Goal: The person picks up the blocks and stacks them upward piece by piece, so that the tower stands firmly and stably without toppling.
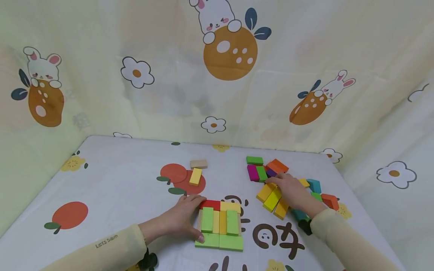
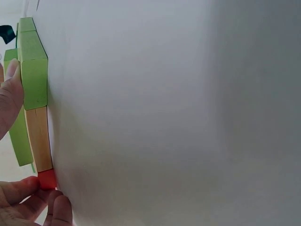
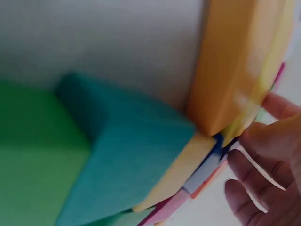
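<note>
A flat, boxy arrangement of wooden blocks lies before me, with two light green blocks [image 1: 231,242] along its front and a red block [image 1: 210,204] at its back left corner. My left hand [image 1: 181,217] spans its left side: the thumb rests on the front left green block, and bent fingers touch the red block [image 2: 47,179]. A cream block [image 1: 230,207] sits beside the red one. At the right, my right hand [image 1: 294,190] reaches into a loose pile, its fingers loosely spread by the yellow blocks [image 1: 272,199] and a purple block [image 1: 271,172]. No block shows clearly in its grasp.
A pale wooden block [image 1: 198,164] and a yellow block [image 1: 195,177] lie apart behind the arrangement. Around my right hand are orange [image 1: 278,165], magenta [image 1: 252,173], green [image 1: 254,160] and teal [image 1: 314,186] blocks. A printed cloth curtain [image 1: 169,94] hangs behind the table.
</note>
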### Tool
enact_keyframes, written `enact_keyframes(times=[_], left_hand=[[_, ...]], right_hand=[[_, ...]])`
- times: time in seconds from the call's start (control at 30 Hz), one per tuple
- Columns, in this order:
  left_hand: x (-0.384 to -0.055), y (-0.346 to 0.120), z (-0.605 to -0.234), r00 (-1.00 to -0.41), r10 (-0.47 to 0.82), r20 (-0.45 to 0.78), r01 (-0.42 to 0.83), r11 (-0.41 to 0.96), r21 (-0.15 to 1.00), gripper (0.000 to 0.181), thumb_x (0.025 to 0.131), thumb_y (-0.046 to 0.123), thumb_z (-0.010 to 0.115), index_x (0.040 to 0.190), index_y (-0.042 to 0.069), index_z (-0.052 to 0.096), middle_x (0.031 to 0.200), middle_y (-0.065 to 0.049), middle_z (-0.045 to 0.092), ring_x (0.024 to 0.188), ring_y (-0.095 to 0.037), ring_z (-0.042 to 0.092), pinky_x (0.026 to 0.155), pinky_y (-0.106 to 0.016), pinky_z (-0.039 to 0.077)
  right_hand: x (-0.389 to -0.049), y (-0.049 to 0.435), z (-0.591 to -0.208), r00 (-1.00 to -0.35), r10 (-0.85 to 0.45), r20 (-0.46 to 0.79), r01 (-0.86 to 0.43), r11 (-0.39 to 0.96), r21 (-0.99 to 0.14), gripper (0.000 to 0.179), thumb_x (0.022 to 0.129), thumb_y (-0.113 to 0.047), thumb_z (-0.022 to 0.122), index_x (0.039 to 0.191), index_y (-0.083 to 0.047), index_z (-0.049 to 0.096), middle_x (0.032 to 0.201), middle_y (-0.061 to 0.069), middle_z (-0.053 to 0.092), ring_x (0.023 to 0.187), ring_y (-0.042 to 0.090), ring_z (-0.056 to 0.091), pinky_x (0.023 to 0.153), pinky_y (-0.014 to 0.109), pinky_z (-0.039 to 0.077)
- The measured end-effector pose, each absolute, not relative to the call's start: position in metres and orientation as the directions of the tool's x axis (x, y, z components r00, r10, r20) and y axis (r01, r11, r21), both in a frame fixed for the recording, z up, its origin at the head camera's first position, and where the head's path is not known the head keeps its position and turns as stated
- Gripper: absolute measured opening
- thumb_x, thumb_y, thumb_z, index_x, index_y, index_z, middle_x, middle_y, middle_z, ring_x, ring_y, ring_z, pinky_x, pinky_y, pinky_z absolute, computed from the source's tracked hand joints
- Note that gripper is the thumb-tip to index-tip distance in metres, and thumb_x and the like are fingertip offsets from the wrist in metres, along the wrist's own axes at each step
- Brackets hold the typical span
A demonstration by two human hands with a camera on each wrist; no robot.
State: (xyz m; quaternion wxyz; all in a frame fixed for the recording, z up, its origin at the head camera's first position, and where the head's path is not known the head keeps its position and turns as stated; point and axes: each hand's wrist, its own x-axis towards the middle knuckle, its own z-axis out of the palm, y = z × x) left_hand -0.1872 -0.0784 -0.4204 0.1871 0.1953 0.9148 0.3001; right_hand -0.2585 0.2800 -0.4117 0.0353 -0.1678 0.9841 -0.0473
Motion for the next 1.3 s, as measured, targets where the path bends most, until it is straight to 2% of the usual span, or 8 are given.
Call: enact_keyframes(times=[0.13,0.2,0.37,0.53,0.8,1.0,1.3], left_hand=[[-0.187,-0.078,-0.421,-0.851,0.472,-0.231,0.244,0.744,0.623,0.101,0.066,0.036,0.096,0.149,0.009,0.047,0.151,-0.011,0.049,0.139,-0.034,0.04,0.109,-0.056,0.05],[-0.187,-0.078,-0.422,-0.851,0.472,-0.231,0.245,0.745,0.62,0.101,0.066,0.036,0.096,0.149,0.009,0.047,0.15,-0.011,0.049,0.139,-0.034,0.04,0.109,-0.056,0.05],[-0.188,-0.078,-0.422,-0.852,0.471,-0.229,0.248,0.748,0.616,0.101,0.066,0.037,0.096,0.15,0.01,0.047,0.151,-0.01,0.049,0.139,-0.034,0.041,0.11,-0.056,0.049],[-0.188,-0.078,-0.421,-0.852,0.471,-0.231,0.247,0.749,0.615,0.101,0.066,0.037,0.096,0.15,0.009,0.047,0.151,-0.01,0.049,0.139,-0.033,0.041,0.111,-0.056,0.048],[-0.188,-0.078,-0.422,-0.853,0.47,-0.225,0.251,0.749,0.614,0.101,0.066,0.037,0.096,0.15,0.009,0.047,0.151,-0.011,0.049,0.139,-0.033,0.041,0.111,-0.056,0.048],[-0.188,-0.079,-0.423,-0.854,0.467,-0.229,0.246,0.75,0.614,0.101,0.066,0.038,0.096,0.15,0.01,0.047,0.151,-0.01,0.049,0.14,-0.033,0.041,0.112,-0.056,0.047],[-0.189,-0.08,-0.425,-0.852,0.472,-0.228,0.25,0.748,0.614,0.102,0.066,0.038,0.096,0.15,0.01,0.046,0.151,-0.01,0.048,0.139,-0.033,0.04,0.11,-0.055,0.049]], right_hand=[[-0.267,0.283,-0.412,-0.939,-0.334,-0.081,-0.328,0.941,-0.085,0.032,0.098,-0.002,0.063,0.125,-0.017,0.071,0.124,0.021,0.064,0.11,0.041,0.059,0.099,0.063,0.052],[-0.272,0.282,-0.41,-0.938,-0.329,-0.106,-0.321,0.943,-0.087,0.028,0.098,-0.006,0.065,0.124,-0.016,0.071,0.119,0.019,0.067,0.104,0.037,0.06,0.096,0.06,0.054],[-0.281,0.277,-0.403,-0.928,-0.308,-0.209,-0.282,0.949,-0.144,0.029,0.096,-0.01,0.069,0.125,-0.011,0.068,0.112,0.015,0.071,0.088,0.026,0.058,0.087,0.048,0.058],[-0.283,0.275,-0.401,-0.92,-0.307,-0.243,-0.268,0.946,-0.182,0.029,0.096,-0.009,0.07,0.125,-0.008,0.067,0.112,0.013,0.071,0.088,0.024,0.058,0.088,0.047,0.058],[-0.274,0.263,-0.404,-0.919,-0.31,-0.242,-0.213,0.91,-0.355,0.035,0.092,-0.017,0.076,0.122,-0.001,0.068,0.089,0.004,0.063,0.081,0.018,0.053,0.071,0.028,0.051],[-0.271,0.251,-0.409,-0.927,-0.3,-0.223,-0.201,0.903,-0.38,0.039,0.088,-0.016,0.08,0.123,-0.003,0.07,0.091,0.003,0.064,0.086,0.018,0.054,0.077,0.031,0.055],[-0.271,0.249,-0.41,-0.944,-0.294,-0.151,-0.225,0.906,-0.357,0.038,0.088,-0.024,0.082,0.122,-0.009,0.073,0.104,0.002,0.069,0.095,0.019,0.058,0.088,0.04,0.058]])
